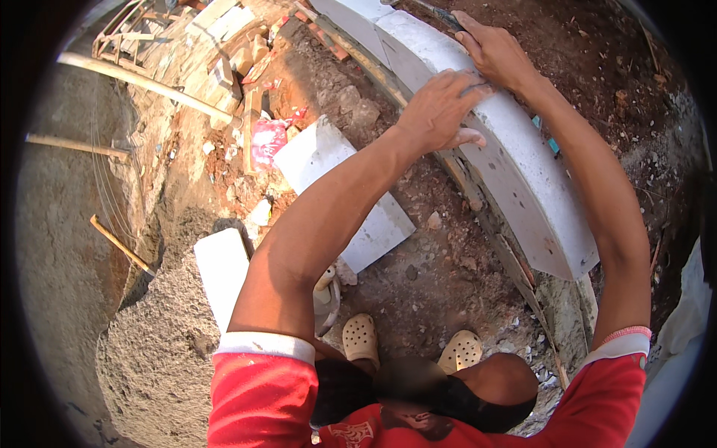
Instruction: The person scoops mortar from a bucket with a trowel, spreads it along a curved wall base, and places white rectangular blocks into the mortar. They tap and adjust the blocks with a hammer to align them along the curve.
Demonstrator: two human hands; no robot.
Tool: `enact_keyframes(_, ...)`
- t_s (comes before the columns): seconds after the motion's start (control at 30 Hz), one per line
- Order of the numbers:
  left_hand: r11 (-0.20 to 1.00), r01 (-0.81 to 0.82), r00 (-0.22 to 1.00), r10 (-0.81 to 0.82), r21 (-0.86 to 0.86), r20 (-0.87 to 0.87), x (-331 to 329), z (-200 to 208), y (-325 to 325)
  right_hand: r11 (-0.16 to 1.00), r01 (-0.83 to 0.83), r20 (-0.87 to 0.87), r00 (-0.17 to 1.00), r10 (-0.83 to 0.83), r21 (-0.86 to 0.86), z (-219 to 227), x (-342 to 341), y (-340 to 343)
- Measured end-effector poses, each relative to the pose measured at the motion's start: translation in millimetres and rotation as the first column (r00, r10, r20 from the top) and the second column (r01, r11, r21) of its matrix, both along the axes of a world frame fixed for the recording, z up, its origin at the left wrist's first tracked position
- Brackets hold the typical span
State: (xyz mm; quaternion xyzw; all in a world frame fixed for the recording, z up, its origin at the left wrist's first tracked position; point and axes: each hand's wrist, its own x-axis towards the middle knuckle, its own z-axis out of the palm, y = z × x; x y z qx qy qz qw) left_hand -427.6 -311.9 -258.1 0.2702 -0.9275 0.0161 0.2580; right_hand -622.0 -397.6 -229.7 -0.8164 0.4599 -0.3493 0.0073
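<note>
A row of white lightweight concrete blocks [523, 179] runs from the top centre down to the right, curved by the lens. My left hand [441, 108] rests across the edge of a block, fingers over its top and thumb stretched along its side. It holds nothing. Just beyond, my right hand [500, 56] is closed round the end of a dark-handled tool [437, 13]. The tool's slim metal part reaches left over the block tops, and its working end is cut off by the upper edge of the view.
Two loose white blocks [377, 231] [222, 272] lie left of the row. A bucket [326, 302] stands by my feet near a grey mound [160, 351]. Wooden poles [149, 86], a red-and-white packet [267, 144] and rubble lie farther left. Timber [478, 201] runs along the row's base.
</note>
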Motion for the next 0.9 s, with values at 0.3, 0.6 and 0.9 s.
enact_keyframes(0.3, 1.000, -0.003, 1.000, 0.003, 0.008, 0.008, -1, 1, 0, 0.999, 0.038, -0.002, 0.999, -0.038, 0.025, 15, -2, 1)
enact_keyframes(0.6, 0.999, -0.032, 0.999, 0.032, 0.008, 0.037, 0, -1, 0, 0.987, 0.042, -0.102, 0.994, -0.027, 0.152, 0, -1, 6)
enact_keyframes(0.9, 1.000, -0.022, 0.999, 0.022, 0.020, 0.029, 1, 3, 3, 0.993, 0.060, -0.110, 0.993, -0.049, 0.100, 6, 6, 13)
